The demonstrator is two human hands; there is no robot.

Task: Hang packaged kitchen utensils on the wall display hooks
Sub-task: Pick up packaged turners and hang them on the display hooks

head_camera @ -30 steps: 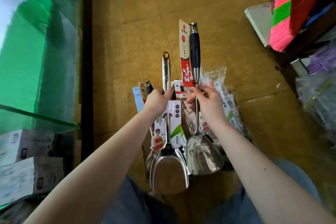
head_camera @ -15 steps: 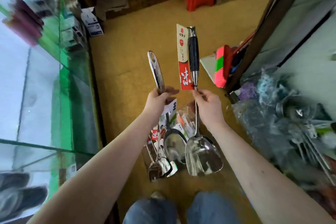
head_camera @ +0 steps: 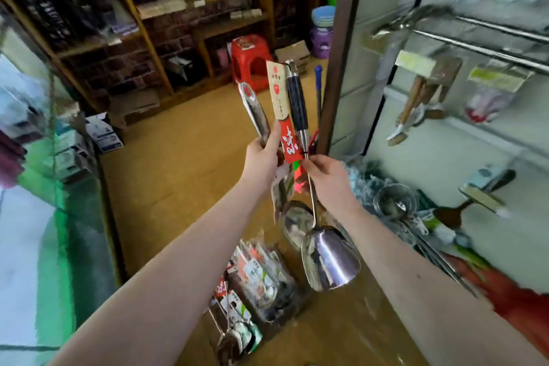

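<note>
– Scoop point(head_camera: 329, 261), where is it?
– Upright in the air near the wall rails point(head_camera: 481, 49); the right hand point(head_camera: 326, 175) pinches its shaft.
– Left hand point(head_camera: 263, 157)?
– Grips a spoon point(head_camera: 253, 108) by the handle, just beside it.

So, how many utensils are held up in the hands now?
2. A steel-handled utensil in the left hand; a dark-handled spatula in the right hand. More may hide behind the left hand.
</note>
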